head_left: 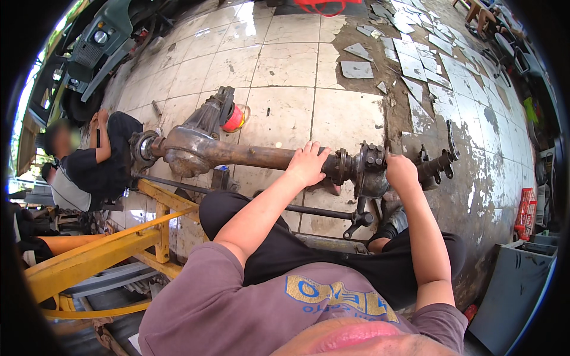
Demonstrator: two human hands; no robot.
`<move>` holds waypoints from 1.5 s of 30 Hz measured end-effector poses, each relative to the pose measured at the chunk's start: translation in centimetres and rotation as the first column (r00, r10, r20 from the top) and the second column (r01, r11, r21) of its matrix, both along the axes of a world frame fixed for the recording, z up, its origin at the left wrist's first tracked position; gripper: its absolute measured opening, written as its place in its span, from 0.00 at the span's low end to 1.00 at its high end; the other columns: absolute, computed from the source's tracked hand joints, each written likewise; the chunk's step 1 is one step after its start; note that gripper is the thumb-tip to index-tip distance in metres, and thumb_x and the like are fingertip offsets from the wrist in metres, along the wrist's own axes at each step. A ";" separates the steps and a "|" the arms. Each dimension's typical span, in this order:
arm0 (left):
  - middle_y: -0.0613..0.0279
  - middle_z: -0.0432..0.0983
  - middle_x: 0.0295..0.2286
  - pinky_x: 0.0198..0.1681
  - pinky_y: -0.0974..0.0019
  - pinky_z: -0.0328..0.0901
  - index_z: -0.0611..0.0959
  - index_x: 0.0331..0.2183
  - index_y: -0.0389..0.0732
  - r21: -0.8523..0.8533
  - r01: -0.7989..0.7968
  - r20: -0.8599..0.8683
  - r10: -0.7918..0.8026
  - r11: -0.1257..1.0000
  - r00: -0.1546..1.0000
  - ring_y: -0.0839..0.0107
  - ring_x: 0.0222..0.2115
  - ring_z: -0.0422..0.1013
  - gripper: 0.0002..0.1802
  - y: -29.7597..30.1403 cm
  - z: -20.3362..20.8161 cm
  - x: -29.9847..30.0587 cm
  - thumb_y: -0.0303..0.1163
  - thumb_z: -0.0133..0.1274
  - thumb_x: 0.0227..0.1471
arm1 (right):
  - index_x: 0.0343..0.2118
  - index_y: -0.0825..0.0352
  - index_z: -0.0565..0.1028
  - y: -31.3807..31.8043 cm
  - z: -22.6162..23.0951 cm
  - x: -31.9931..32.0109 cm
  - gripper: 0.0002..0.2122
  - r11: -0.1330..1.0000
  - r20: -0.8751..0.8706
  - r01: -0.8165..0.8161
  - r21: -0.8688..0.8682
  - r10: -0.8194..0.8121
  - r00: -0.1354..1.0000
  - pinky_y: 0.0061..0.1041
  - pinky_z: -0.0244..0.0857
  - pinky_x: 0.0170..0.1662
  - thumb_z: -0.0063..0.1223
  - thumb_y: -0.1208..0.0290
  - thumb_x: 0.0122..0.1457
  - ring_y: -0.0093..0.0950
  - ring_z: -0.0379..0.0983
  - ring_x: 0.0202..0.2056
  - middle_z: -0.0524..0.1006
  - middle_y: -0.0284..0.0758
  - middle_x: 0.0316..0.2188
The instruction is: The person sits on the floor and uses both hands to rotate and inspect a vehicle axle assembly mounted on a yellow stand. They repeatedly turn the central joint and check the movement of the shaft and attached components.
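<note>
Tiled floor (pixel 285 65) beneath the axle (pixel 243 155); rests left hand (pixel 307 164) loosely spread upon it; curls right hand (pixel 402 172) at its bolted end (pixel 373 156), cannot tell if gripping anything.

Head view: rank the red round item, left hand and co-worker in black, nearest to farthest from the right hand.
From the right hand:
1. Left hand, on the axle.
2. Red round item, beyond the axle.
3. Co-worker in black, far left.

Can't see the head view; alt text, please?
A person's left hand rests on a worn metal axle, their right hand at its bolted hub. Another person is at left, near a yellow frame; broken tiles lie beyond.
</note>
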State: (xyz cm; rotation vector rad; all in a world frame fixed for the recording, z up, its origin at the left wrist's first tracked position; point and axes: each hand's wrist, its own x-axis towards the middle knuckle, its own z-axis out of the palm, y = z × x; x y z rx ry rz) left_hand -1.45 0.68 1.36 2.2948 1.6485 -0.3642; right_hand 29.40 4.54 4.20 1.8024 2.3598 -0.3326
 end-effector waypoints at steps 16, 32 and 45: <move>0.44 0.59 0.68 0.69 0.44 0.61 0.62 0.73 0.47 0.031 0.023 -0.002 -0.023 0.999 1.000 0.48 0.71 0.56 0.51 -0.1 -0.3 -0.1 0.50 0.67 0.57 | 0.36 0.67 0.84 -0.1 -0.6 -0.2 0.11 0.996 -0.020 -0.045 0.071 0.047 0.999 0.47 0.77 0.47 0.49 0.75 0.60 0.48 0.84 0.43 0.85 0.48 0.38; 0.44 0.59 0.68 0.70 0.43 0.60 0.61 0.73 0.47 0.002 0.011 0.010 -0.011 1.000 1.000 0.47 0.71 0.54 0.51 0.0 0.0 -0.1 0.49 0.66 0.57 | 0.38 0.68 0.85 -0.4 -0.1 -0.2 0.11 0.996 -0.041 -0.029 0.079 0.032 0.999 0.45 0.78 0.50 0.49 0.75 0.62 0.45 0.84 0.45 0.86 0.44 0.40; 0.45 0.59 0.68 0.70 0.44 0.60 0.62 0.73 0.47 0.021 0.007 0.009 -0.007 1.000 1.000 0.48 0.71 0.55 0.51 0.1 -0.1 0.0 0.49 0.67 0.57 | 0.35 0.67 0.84 0.1 -1.7 0.6 0.09 0.988 -0.076 -0.065 0.137 0.076 0.994 0.46 0.76 0.50 0.51 0.75 0.59 0.45 0.84 0.43 0.86 0.44 0.39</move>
